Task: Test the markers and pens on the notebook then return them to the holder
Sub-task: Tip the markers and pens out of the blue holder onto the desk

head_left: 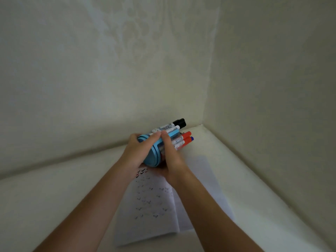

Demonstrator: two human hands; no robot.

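Over the notebook, holder (151, 157): blue and round, up in the air, not touching the page, tipped on its side. Flat bottom facing the camera, open end pointing away toward the far right corner.
Markers (177, 140): a bunch inside the holder, sticking out of the open end. White bodies with writing too small to read.
Caps: two black caps (180, 122) on top, two red caps (187, 136) lower down, one blue cap (192, 138) just beside the red ones.
Left hand (135, 151): wrapped round the left side of the holder, one finger lying over the top, gripping it.
Right hand (173, 160): wrapped round the right side of the holder, fingers bent over it and touching the markers near the rim, gripping it too.
Both hands: fingertips almost meeting on top of the holder.
Arms: bare, reaching in from the bottom edge, crossing over the notebook.
Notebook (154, 206): open and flat on the table, right under the hands, partly hidden by the arms.
Ticks (141, 172): small red and black marks near the top of the left page, with paler rows of ticks further down.
Table (54, 197): white, pushed into a corner.
Walls (91, 70): pale, with a faint flower pattern, meeting in the corner behind the holder.
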